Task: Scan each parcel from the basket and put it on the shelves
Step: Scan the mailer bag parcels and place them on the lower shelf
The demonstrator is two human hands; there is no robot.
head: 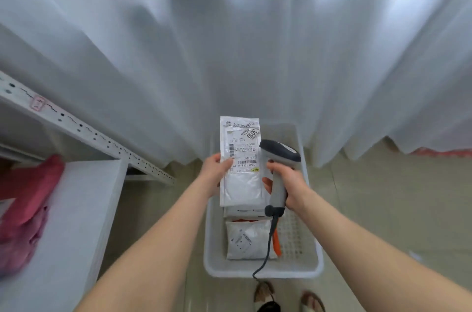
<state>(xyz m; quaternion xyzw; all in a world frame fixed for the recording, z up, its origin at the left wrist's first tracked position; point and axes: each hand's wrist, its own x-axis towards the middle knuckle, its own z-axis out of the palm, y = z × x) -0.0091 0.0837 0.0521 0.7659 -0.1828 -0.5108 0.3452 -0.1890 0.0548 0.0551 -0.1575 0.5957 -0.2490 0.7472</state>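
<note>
My left hand (214,171) holds a flat white parcel (240,184) by its left edge, thumb on the printed label, above the white basket (263,272). My right hand (287,181) grips the grey handle of a barcode scanner (279,152), whose dark head sits right beside the parcel's label. The scanner's cable hangs down over the basket. Inside the basket lie a white padded parcel (246,240), a flat parcel (242,211) partly hidden under the held one, and something orange (276,242).
White metal shelves (84,133) stand at the left, with a pink bag (28,199) lying on one white shelf board (76,209). A white curtain (229,43) hangs ahead. The basket sits on a beige tiled floor, and my feet (263,291) show below it.
</note>
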